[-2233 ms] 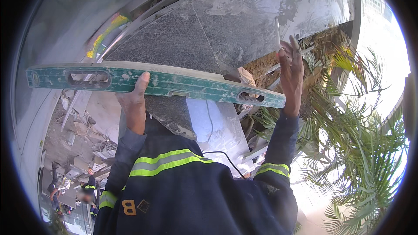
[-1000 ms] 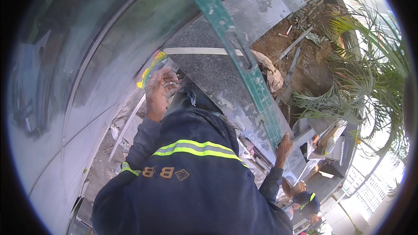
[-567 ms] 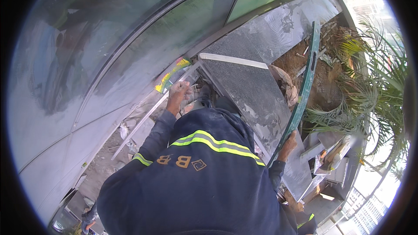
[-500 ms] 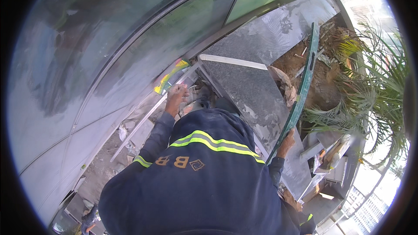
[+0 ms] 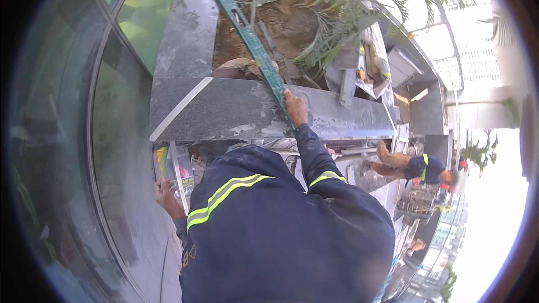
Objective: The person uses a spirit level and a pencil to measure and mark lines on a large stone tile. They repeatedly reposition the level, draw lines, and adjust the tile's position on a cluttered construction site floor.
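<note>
Whether the left hand [image 5: 167, 195], near the yellow strip [image 5: 162, 158], holds anything, I cannot tell. A green level [image 5: 259, 56] slants over a grey planter [image 5: 236, 109] with brown dirt [image 5: 300, 22] inside, its near end gripped by the right hand [image 5: 296, 108].

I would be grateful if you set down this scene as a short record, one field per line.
Right hand: the right hand holds the green level near its lower end
Left hand: the left hand is by the yellow-green strip; whether it grips anything is unclear
Level: slants across the slab and soil; contact cannot be told
White strip: the white strip lies diagonally on the slab
Palm: palm fronds overhang the soil
Others: a co-worker at the picture's right
</note>
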A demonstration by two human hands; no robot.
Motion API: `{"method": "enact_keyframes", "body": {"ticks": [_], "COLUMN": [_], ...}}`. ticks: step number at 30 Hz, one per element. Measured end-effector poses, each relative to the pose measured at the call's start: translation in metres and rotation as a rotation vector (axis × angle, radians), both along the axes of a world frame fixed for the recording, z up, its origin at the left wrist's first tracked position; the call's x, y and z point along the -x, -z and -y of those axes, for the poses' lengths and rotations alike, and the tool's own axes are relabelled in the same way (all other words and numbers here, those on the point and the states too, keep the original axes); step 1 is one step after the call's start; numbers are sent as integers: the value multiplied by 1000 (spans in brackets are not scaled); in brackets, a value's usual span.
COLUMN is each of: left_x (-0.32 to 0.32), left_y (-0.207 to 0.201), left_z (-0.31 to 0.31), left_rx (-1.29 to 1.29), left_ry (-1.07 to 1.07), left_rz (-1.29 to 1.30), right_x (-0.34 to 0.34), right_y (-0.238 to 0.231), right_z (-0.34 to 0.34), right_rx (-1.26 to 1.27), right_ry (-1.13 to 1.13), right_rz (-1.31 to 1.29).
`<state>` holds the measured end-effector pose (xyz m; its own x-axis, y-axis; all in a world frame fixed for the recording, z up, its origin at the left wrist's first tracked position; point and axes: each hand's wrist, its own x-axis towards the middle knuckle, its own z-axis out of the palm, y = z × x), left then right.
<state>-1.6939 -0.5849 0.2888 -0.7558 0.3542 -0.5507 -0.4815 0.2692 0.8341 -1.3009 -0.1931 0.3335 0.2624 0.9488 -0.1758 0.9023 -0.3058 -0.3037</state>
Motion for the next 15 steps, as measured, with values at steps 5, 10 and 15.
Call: {"method": "enact_keyframes", "body": {"ticks": [5, 10, 15], "left_x": [14, 13, -10], "left_y": [-48, -82, -95], "left_z": [-49, -98, -139], "left_rx": [-114, -193, -234], "left_ry": [259, 502, 740], "left_rz": [-167, -348, -455], "right_x": [23, 1, -30], "right_y": [-8, -2, -4], "right_z": [11, -12, -47], "right_rx": [-50, -177, -265], "right_ry": [36, -8, -6], "right_rz": [-57, -5, 30]}}
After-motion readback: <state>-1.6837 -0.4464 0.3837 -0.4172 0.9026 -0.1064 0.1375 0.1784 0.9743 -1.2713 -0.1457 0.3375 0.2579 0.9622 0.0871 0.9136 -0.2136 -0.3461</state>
